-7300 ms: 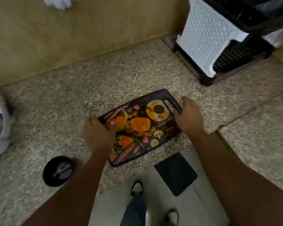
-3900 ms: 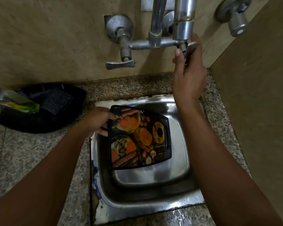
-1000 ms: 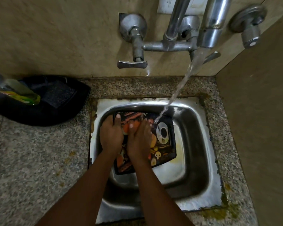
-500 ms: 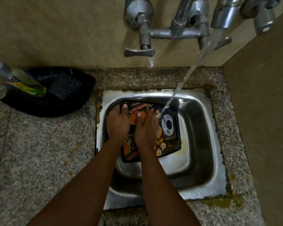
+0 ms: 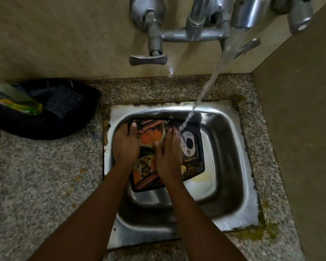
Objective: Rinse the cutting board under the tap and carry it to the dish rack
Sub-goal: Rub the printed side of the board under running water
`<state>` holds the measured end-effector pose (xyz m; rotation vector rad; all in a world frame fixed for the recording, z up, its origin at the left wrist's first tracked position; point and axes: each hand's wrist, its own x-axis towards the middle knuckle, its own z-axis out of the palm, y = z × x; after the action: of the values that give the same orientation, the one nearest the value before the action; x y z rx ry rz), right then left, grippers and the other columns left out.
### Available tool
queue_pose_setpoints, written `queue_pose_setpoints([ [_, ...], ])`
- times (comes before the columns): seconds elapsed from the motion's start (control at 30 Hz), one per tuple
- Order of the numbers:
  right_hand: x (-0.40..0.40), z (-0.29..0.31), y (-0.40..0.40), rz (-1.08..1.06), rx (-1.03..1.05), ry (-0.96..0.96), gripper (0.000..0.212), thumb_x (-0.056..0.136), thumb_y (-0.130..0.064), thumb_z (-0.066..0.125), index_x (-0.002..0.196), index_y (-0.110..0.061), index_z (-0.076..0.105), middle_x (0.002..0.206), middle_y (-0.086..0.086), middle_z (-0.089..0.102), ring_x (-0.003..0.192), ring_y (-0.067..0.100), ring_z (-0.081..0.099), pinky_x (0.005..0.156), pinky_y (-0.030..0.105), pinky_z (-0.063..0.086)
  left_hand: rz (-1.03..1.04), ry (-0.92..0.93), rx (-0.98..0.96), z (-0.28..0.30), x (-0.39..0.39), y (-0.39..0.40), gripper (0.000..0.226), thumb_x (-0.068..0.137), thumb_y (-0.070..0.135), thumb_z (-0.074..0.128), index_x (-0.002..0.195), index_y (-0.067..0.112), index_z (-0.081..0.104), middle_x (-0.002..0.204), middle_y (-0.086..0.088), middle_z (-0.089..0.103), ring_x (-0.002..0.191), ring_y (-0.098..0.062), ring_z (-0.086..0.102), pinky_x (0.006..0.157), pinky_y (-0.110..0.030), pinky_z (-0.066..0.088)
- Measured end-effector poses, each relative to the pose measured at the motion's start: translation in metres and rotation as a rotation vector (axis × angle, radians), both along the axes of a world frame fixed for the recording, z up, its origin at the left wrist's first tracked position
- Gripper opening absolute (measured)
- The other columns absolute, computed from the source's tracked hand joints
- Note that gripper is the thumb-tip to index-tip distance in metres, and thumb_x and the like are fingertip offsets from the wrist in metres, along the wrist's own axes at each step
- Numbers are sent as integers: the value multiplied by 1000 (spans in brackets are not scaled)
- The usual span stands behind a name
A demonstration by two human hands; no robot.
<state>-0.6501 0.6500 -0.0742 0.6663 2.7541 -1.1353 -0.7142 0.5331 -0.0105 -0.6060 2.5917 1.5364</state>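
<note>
- Lying tilted inside the steel sink [image 5: 231,213], the cutting board [image 5: 193,159] shows its printed face of orange and brown food pictures; its far edge sits near the sink's back wall and its near edge points toward the basin floor.
- Left hand [image 5: 125,147]: clamped on the board's left edge, with the thumb over the printed face near the far left corner and the other fingers hidden behind the edge.
- Right hand [image 5: 168,157]: laid flat on the middle of the printed face, fingers together and stretched forward, palm down; it presses on the board and wraps around nothing.
- Tap [image 5: 196,31]: a wall-mounted metal fitting above the sink, with a lever handle [image 5: 148,59] at the left and a spout at the upper right.
- Stream of water [image 5: 213,74]: falling slantwise from the spout and striking the board just beside the right fingertips [image 5: 170,131], near the picture of a cup.
- Counter [image 5: 41,176]: speckled stone surrounding the sink, with yellowish stains along the seam.
- Black tray [image 5: 45,129]: resting on the counter left of the sink, well apart from the board, holding a dark scrub pad [image 5: 61,103] and a green-labelled bottle [image 5: 17,99] lying across its left side.
</note>
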Motion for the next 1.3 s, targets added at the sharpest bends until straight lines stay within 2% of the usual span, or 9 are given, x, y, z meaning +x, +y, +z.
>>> queue_pose_setpoints([
  [0.17,27,-66,78,-391,-53,-376,83,103,-64,27,162,-7,18,169,24,20,157,39,18,126,52,22,-12,33,15,2,2,-7,44,105,39,47,126,7,69,119,-17,73,112,-35,66,97,-49,53],
  [0.5,32,-10,-17,58,-41,25,91,93,-81,6,166,-26,0,174,-3,-8,158,11,-11,127,31,-7,-41,51,8,-5,-7,-14,40,104,39,47,110,8,72,101,-13,74,97,-33,69,84,-44,55],
  [0.67,37,-55,42,-493,-61,-280,92,99,-73,15,162,-7,21,168,21,23,156,38,22,127,52,21,1,33,20,-10,3,-18,42,104,38,47,120,7,72,109,-14,74,105,-33,68,90,-42,55],
  [0.8,34,-37,17,-434,-31,-290,82,105,-61,25,164,-6,10,171,21,12,160,34,12,129,49,14,28,41,40,-13,1,-20,40,104,36,50,104,2,72,94,-19,72,94,-38,67,80,-42,52],
  [0.93,41,-7,-46,-158,-31,-128,101,92,-80,3,165,-10,2,174,11,2,161,25,2,130,43,2,-1,38,26,-9,-6,-22,38,104,37,51,81,9,62,71,-6,57,74,-30,59,67,-39,44],
  [1.0,46,-12,-37,-117,-26,-100,104,90,-82,0,164,-11,13,173,10,13,159,25,13,129,44,11,-17,55,25,-12,-6,-26,42,103,39,51,80,5,61,75,-14,60,74,-34,61,68,-42,49],
  [1.1,48,-40,29,-463,-37,-225,86,98,-74,22,154,-9,34,158,18,42,148,37,40,120,51,36,10,45,32,-17,-2,-34,42,102,41,51,88,5,66,86,-19,68,81,-34,66,75,-45,53],
  [1.17,49,-45,55,-497,-35,-392,81,104,-60,33,160,-2,23,166,23,27,155,38,26,127,47,22,44,45,34,-19,2,-36,43,100,45,51,99,7,70,97,-18,71,92,-35,68,84,-50,57],
  [1.3,34,-5,-27,-138,-6,-123,91,98,-73,14,165,-11,9,174,13,5,161,29,4,130,46,9,54,47,25,-17,6,-21,37,105,34,51,112,5,74,105,-13,74,100,-30,69,89,-42,56],
])
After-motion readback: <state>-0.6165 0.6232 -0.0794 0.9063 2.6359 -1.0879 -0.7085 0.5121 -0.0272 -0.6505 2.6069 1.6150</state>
